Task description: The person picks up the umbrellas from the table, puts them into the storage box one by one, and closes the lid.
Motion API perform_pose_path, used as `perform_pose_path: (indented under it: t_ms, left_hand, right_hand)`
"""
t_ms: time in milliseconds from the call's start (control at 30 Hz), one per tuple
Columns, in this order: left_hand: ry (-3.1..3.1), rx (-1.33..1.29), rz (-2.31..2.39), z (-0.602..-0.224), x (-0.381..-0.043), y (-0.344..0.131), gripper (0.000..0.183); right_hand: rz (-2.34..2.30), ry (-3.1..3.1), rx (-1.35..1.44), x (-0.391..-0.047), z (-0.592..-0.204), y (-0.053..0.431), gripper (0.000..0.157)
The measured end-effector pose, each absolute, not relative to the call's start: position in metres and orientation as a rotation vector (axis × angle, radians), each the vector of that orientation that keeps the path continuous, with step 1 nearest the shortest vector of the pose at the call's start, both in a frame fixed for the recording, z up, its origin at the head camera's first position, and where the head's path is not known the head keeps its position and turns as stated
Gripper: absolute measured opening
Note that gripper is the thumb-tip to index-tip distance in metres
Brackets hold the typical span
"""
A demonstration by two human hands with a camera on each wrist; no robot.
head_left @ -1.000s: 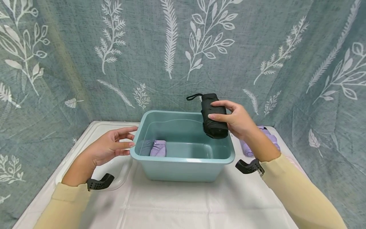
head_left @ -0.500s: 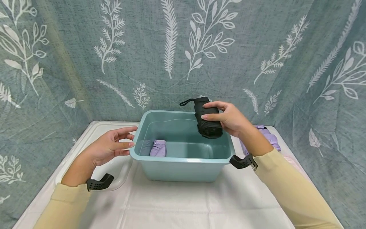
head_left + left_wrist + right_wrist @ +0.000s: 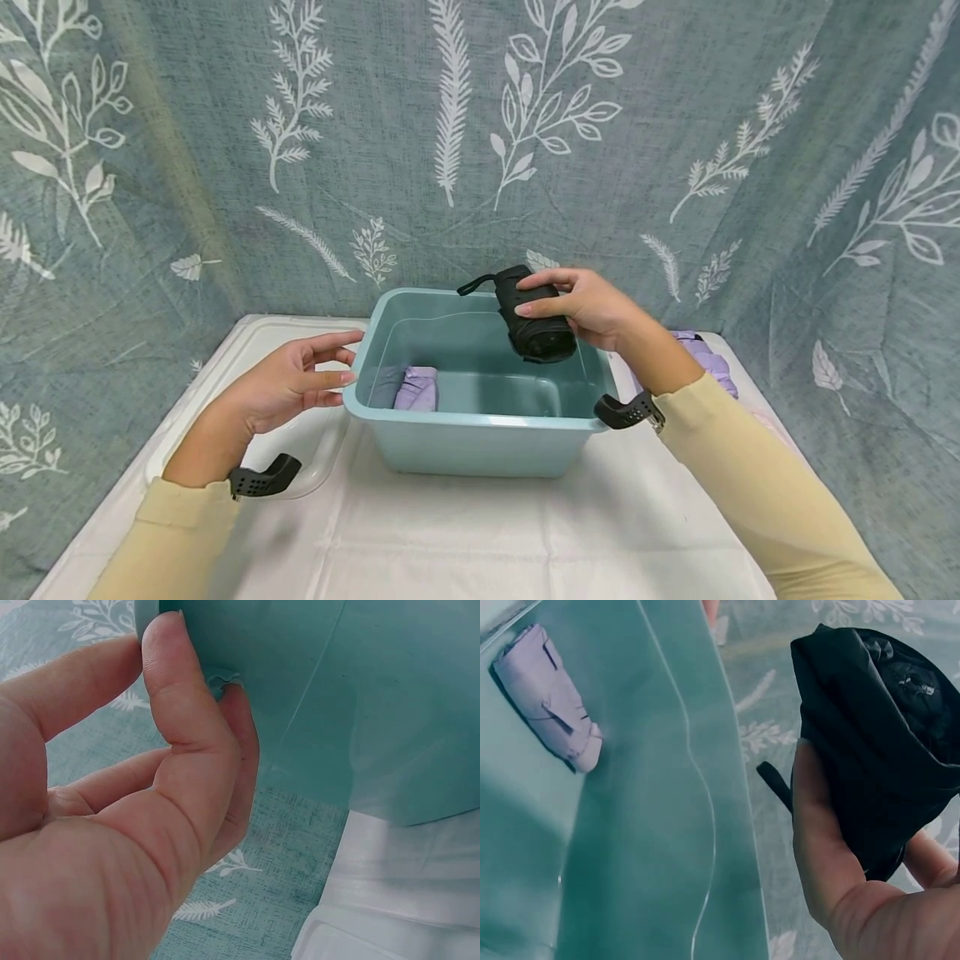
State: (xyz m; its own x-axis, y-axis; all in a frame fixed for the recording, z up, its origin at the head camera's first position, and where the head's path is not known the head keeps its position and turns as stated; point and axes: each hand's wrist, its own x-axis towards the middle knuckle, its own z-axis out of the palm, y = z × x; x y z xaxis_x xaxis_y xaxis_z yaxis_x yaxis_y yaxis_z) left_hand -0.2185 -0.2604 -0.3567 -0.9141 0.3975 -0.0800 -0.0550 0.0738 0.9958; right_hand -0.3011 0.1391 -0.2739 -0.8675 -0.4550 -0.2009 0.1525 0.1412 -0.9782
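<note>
My right hand [image 3: 598, 310] grips a black folded umbrella [image 3: 531, 321] around its side, thumb toward me. The umbrella hangs tilted over the right half of a blue-green plastic bin [image 3: 480, 446], its strap loop pointing left. In the right wrist view, the umbrella's [image 3: 862, 742] open-looking end faces the camera. Inside the bin at the left lies a purple folded umbrella [image 3: 416, 389], seen more fully in the right wrist view. Against the outside of the bin's left rim, my left hand [image 3: 288, 379] rests its fingertips; the left wrist view shows them touching the rim and wall.
A whitish translucent lid [image 3: 300, 462] lies flat on the white-covered table [image 3: 450, 533] left of the bin. More purple folded items [image 3: 708, 360] lie right of it, partly behind the right forearm. A leaf-patterned curtain [image 3: 480, 150] encloses the back and sides.
My right hand has carried the black umbrella left and slightly down, further over the bin. The left hand and the bin have stayed in place.
</note>
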Motion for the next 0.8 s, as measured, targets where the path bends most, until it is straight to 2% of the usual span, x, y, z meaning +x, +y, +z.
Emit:
perform_pose_path:
  t_ms: [800]
  left_hand:
    - [2.033, 0.332, 1.904, -0.358, -0.219, -0.26, 0.072]
  right_hand:
    - [-1.572, 1.878, -0.231, -0.309, -0.283, 0.11, 0.046]
